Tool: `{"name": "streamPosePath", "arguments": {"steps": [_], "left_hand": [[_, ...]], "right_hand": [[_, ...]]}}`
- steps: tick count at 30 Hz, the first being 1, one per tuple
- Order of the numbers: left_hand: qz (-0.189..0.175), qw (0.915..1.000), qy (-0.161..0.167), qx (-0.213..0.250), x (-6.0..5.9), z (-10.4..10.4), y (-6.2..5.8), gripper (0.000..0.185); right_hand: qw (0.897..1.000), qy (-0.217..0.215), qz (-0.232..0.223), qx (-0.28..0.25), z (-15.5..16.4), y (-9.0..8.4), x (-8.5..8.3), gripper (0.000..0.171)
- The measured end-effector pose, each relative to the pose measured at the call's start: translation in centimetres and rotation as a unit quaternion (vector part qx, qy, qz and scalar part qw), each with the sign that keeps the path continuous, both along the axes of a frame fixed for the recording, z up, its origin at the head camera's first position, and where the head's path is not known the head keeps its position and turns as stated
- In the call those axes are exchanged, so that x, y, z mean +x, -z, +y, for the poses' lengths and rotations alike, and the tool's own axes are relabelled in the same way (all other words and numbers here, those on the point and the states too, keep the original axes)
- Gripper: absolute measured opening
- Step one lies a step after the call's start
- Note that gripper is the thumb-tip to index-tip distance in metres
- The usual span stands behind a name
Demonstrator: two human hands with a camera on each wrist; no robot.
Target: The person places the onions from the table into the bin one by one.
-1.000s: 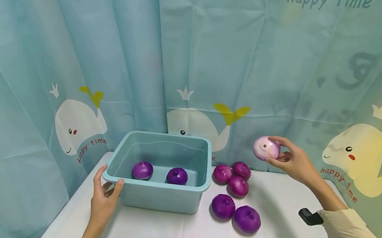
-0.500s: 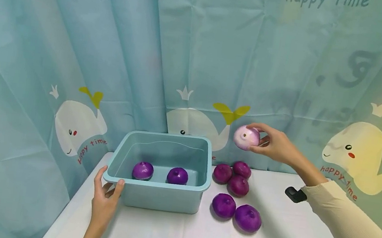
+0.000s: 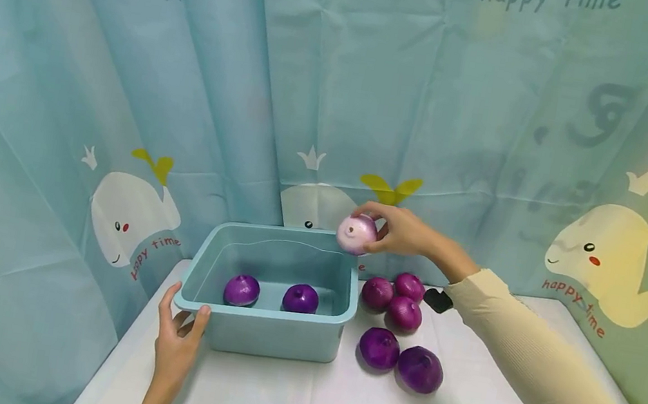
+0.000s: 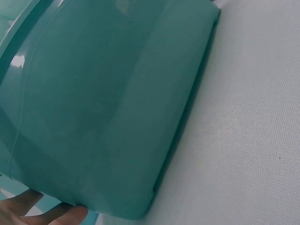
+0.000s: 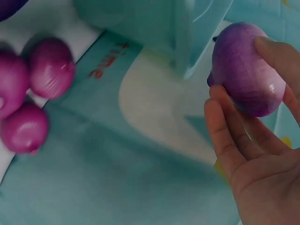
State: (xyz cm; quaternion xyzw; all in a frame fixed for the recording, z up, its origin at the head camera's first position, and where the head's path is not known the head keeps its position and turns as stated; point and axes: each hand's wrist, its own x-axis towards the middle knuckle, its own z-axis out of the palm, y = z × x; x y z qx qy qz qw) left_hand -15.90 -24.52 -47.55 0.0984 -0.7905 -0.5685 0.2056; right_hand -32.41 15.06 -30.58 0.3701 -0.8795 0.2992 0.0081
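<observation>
A pale purple onion [image 3: 356, 234] is gripped between the thumb and fingers of my right hand [image 3: 398, 230], raised at the back right corner of the blue bin. The right wrist view shows the same onion [image 5: 243, 70] from the side, thumb on one side and fingers on the other. My left hand [image 3: 177, 341] holds the front left corner of the bin [image 3: 273, 334], thumb on the front and fingers around the left side. Inside the bin lie two purple onions, one at left [image 3: 242, 289] and one at right [image 3: 300, 298], apart from each other.
Right of the bin, three reddish-purple onions [image 3: 404, 314] cluster on the white table [image 3: 256, 401]. Two darker purple onions, one at left [image 3: 379, 349] and one at right [image 3: 420, 369], sit in front of them. A blue whale-print curtain [image 3: 367, 83] hangs behind.
My right hand has carried the pale onion leftward from above the table's right side to the bin's back right corner. The left hand and the bin have stayed put.
</observation>
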Motion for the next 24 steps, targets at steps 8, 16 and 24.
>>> {"name": "streamPosePath", "arguments": {"steps": [8,16,24], "left_hand": [[-0.003,1.0000,0.000,0.002,0.0,0.1,-0.1,0.077],[0.004,0.9999,0.003,0.010,0.1,0.0,0.1,0.077],[-0.002,1.0000,0.001,0.000,-0.1,-0.1,0.2,0.077]], "right_hand": [[0.998,-0.044,-0.034,0.020,-5.4,-0.1,-0.7,0.055],[0.997,-0.048,-0.025,0.059,-10.1,0.9,-1.4,0.055],[0.995,-0.037,-0.061,0.071,-12.5,1.5,-1.3,0.053]]}}
